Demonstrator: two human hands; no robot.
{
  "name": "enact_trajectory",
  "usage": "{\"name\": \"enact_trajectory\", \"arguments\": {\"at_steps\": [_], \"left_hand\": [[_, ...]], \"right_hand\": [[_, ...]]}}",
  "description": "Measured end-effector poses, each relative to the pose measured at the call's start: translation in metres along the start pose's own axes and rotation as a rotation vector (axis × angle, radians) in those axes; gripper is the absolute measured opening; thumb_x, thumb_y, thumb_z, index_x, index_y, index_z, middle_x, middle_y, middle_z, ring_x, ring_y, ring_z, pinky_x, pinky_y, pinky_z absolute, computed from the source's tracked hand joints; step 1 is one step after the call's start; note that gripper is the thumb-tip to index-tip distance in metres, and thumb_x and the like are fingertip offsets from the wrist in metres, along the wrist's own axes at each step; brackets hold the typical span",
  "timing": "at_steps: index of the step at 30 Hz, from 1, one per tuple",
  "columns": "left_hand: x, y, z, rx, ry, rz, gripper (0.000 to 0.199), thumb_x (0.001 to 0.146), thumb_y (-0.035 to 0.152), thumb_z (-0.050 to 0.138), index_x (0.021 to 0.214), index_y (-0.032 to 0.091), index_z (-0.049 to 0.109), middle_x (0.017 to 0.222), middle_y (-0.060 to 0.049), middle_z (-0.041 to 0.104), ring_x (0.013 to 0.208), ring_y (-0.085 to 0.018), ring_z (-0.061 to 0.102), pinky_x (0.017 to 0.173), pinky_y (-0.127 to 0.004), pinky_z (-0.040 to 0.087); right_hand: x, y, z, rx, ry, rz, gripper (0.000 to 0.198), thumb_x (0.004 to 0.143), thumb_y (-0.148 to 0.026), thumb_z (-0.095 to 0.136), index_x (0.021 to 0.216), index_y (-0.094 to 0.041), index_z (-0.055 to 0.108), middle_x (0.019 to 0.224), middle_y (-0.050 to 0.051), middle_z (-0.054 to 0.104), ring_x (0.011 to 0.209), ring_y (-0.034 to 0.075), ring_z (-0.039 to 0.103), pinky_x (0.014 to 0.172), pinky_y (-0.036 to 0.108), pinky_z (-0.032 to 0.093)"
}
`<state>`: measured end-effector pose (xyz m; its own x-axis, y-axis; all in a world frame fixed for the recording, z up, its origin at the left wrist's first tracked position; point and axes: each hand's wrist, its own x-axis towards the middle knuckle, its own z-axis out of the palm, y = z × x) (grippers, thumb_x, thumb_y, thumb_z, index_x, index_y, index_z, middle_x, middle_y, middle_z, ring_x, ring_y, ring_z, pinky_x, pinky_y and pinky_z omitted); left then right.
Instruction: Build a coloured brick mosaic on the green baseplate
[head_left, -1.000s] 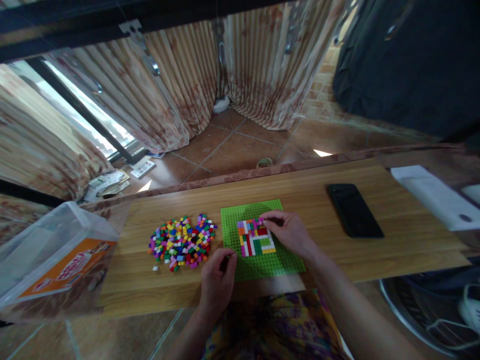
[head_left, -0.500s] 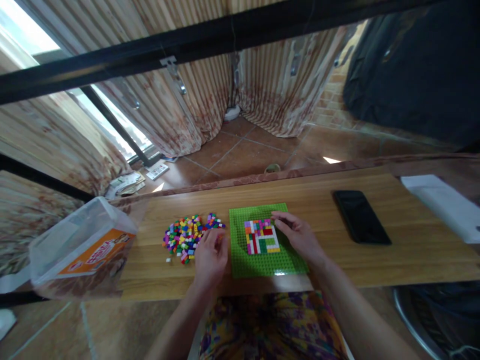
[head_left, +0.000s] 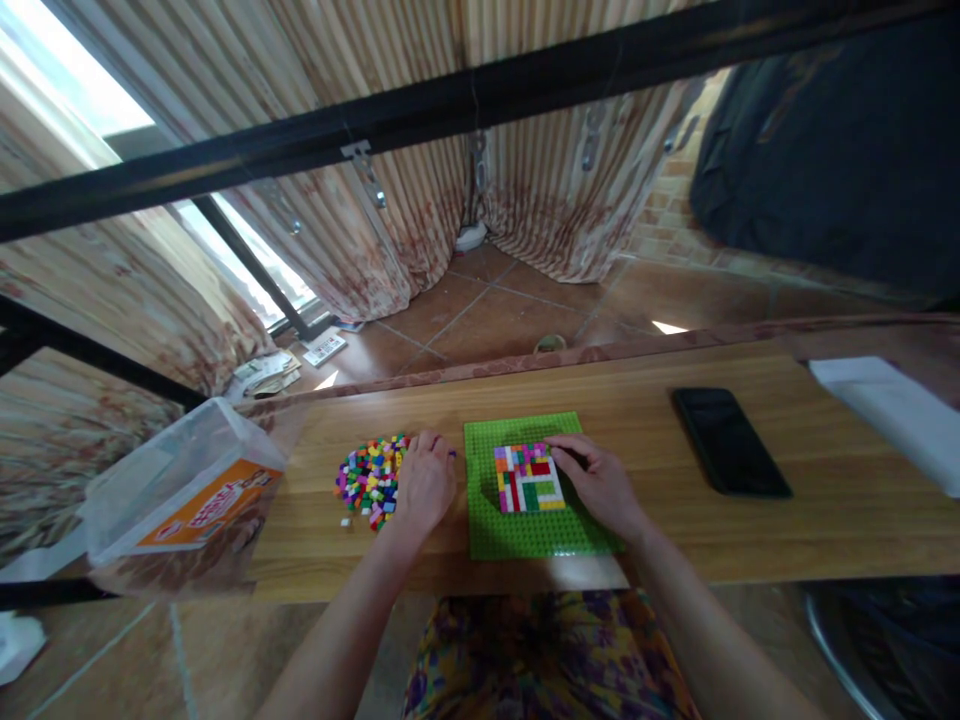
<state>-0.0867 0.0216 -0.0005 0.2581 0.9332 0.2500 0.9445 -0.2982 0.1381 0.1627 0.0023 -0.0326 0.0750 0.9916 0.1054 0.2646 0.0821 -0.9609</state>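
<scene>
My left hand [head_left: 426, 485] reaches over the right side of a pile of small colourful toy bricks [head_left: 369, 475], its fingers extended and their tips down among the bricks. A green studded baseplate [head_left: 486, 535] lies just right of it. On that plate sits a roughly square patch of bricks [head_left: 531, 495] in white, red, pink, green, orange and yellow, with some green gaps inside. My right hand [head_left: 600, 490] rests over the plate's right side, thumb and forefinger together at the patch's upper right corner. Whatever is between those fingertips is too small to make out.
A clear plastic tub [head_left: 180, 480] with an orange label lies at the table's left end. One white brick [head_left: 346, 522] sits apart from the pile. To the right are a black phone [head_left: 731, 440] and white paper [head_left: 885, 415]. A dark metal bar [head_left: 420, 115] crosses beyond the table.
My left hand has moved up and forward onto the pile, its fingers stretching out from a pinch. My right hand stays at the patch's corner. The whole view has shifted slightly.
</scene>
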Motion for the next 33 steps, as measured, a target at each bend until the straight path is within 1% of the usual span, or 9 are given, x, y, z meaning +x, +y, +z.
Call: {"name": "enact_trajectory", "arguments": {"at_steps": [3, 5, 8, 13, 16, 20, 23, 29, 33], "left_hand": [[-0.005, 0.006, -0.009, -0.146, 0.04, -0.053, 0.018, 0.088, 0.012, 0.045, 0.085, 0.018, 0.061, 0.091, -0.009, 0.065, 0.09, -0.025, 0.061, 0.081, -0.038, 0.049], [-0.013, 0.015, -0.016, -0.315, 0.035, -0.11, 0.017, 0.089, 0.015, 0.044, 0.089, 0.02, 0.06, 0.082, -0.005, 0.066, 0.078, -0.021, 0.063, 0.072, -0.033, 0.049], [-0.031, 0.033, -0.023, -0.615, -0.027, -0.14, 0.014, 0.09, 0.022, 0.049, 0.093, 0.021, 0.063, 0.08, -0.002, 0.068, 0.071, -0.016, 0.064, 0.068, -0.028, 0.05], [-0.051, 0.06, -0.023, -1.069, -0.102, -0.277, 0.013, 0.086, 0.026, 0.058, 0.091, 0.02, 0.068, 0.083, -0.004, 0.07, 0.075, -0.017, 0.066, 0.067, -0.025, 0.053], [-0.051, 0.066, -0.026, -1.255, -0.132, -0.382, 0.01, 0.081, 0.026, 0.064, 0.084, 0.018, 0.068, 0.078, -0.004, 0.07, 0.07, -0.016, 0.065, 0.063, -0.024, 0.054], [-0.049, 0.07, -0.033, -1.267, -0.129, -0.38, 0.006, 0.074, 0.023, 0.069, 0.075, 0.017, 0.068, 0.07, -0.002, 0.069, 0.065, -0.014, 0.064, 0.061, -0.023, 0.053], [-0.049, 0.073, -0.036, -1.247, -0.135, -0.35, 0.004, 0.075, 0.021, 0.069, 0.074, 0.018, 0.07, 0.069, -0.001, 0.069, 0.064, -0.014, 0.064, 0.061, -0.023, 0.054], [-0.051, 0.08, -0.04, -1.197, -0.12, -0.261, 0.01, 0.08, 0.019, 0.066, 0.089, 0.019, 0.07, 0.083, -0.002, 0.073, 0.076, -0.016, 0.069, 0.071, -0.024, 0.057], [-0.05, 0.084, -0.045, -1.085, -0.043, -0.19, 0.01, 0.086, 0.018, 0.06, 0.091, 0.019, 0.069, 0.084, -0.003, 0.072, 0.077, -0.015, 0.069, 0.073, -0.023, 0.056]], "right_hand": [[0.002, -0.001, -0.001, 0.124, 0.083, 0.092, 0.029, 0.08, -0.044, 0.063, 0.094, -0.021, 0.074, 0.098, 0.006, 0.074, 0.092, 0.021, 0.067, 0.087, 0.039, 0.051], [-0.001, -0.007, -0.002, 0.176, 0.175, 0.136, 0.03, 0.078, -0.045, 0.065, 0.093, -0.02, 0.074, 0.093, 0.007, 0.075, 0.086, 0.021, 0.068, 0.081, 0.038, 0.053], [-0.014, -0.03, -0.002, 0.046, 0.22, 0.032, 0.024, 0.083, -0.04, 0.062, 0.093, -0.022, 0.073, 0.093, 0.007, 0.074, 0.084, 0.021, 0.067, 0.078, 0.037, 0.054], [-0.047, -0.069, 0.011, -0.152, -0.098, -0.279, 0.023, 0.09, -0.025, 0.056, 0.107, -0.029, 0.07, 0.103, 0.005, 0.071, 0.099, 0.021, 0.064, 0.086, 0.037, 0.053], [-0.06, -0.072, 0.019, -0.185, -0.173, -0.336, 0.027, 0.092, -0.02, 0.053, 0.112, -0.029, 0.068, 0.101, 0.005, 0.071, 0.096, 0.02, 0.064, 0.085, 0.036, 0.054], [-0.065, -0.069, 0.02, -0.167, -0.135, -0.299, 0.023, 0.092, -0.02, 0.055, 0.108, -0.028, 0.068, 0.095, 0.004, 0.072, 0.091, 0.018, 0.065, 0.079, 0.032, 0.055], [-0.063, -0.072, 0.017, -0.142, -0.136, -0.298, 0.022, 0.091, -0.019, 0.057, 0.106, -0.029, 0.07, 0.093, 0.003, 0.072, 0.089, 0.017, 0.066, 0.077, 0.03, 0.055], [-0.059, -0.077, 0.012, -0.127, -0.132, -0.261, 0.024, 0.091, -0.021, 0.057, 0.108, -0.031, 0.071, 0.092, 0.002, 0.072, 0.087, 0.017, 0.067, 0.076, 0.029, 0.055], [-0.06, -0.076, 0.012, -0.116, -0.129, -0.23, 0.026, 0.092, -0.02, 0.055, 0.11, -0.031, 0.07, 0.097, 0.003, 0.072, 0.09, 0.017, 0.067, 0.079, 0.029, 0.055]]}}
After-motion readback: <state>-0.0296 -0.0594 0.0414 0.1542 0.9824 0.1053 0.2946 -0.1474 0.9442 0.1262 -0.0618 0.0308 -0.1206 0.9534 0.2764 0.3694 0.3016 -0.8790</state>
